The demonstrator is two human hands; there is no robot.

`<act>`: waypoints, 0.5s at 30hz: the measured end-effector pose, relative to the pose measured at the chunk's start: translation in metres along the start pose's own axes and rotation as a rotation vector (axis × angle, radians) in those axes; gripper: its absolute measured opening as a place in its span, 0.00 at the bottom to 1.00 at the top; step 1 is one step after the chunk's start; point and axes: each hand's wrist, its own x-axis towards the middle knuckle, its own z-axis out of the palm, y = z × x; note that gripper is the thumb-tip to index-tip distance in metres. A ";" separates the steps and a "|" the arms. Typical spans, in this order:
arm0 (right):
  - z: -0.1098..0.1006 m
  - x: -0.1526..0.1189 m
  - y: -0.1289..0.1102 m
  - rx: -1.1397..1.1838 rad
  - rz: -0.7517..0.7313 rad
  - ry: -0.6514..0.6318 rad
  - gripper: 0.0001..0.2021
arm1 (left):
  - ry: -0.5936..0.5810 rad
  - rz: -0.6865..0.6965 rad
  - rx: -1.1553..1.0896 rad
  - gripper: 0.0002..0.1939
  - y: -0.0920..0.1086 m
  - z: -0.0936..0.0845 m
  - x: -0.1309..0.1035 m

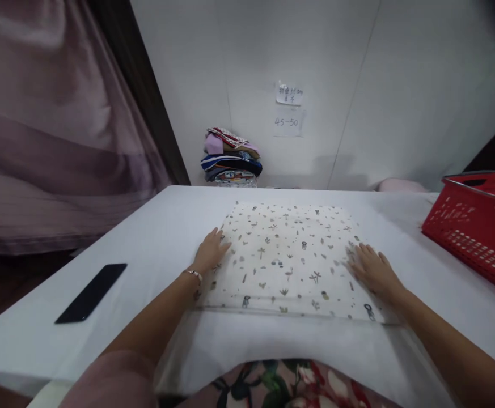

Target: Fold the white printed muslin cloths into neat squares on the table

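Note:
A white cloth with small scattered prints lies folded in a flat rectangle on the white table. Clear plastic, which looks like a bag, reaches from its near edge toward my body. On the cloth's left edge rests my left hand, laid flat with its fingers apart and a bracelet at the wrist. My right hand lies flat on the right edge, fingers stretched out. Neither hand grasps anything visible.
A black phone lies at the left of the table. At the right stands a red perforated basket with a metal handle. Several folded fabrics are stacked beyond the far edge, below paper signs. A pink curtain hangs on the left.

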 end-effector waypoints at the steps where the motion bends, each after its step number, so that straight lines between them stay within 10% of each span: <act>1: 0.001 -0.010 0.001 0.009 0.005 -0.004 0.33 | 0.012 -0.049 -0.003 0.31 -0.002 -0.004 -0.016; 8: -0.002 -0.040 -0.038 0.097 -0.054 0.034 0.33 | -0.053 -0.321 -0.118 0.32 0.000 -0.017 -0.105; 15: -0.007 -0.058 -0.090 0.302 -0.144 0.088 0.29 | 0.042 -0.324 -0.319 0.21 -0.014 -0.011 -0.136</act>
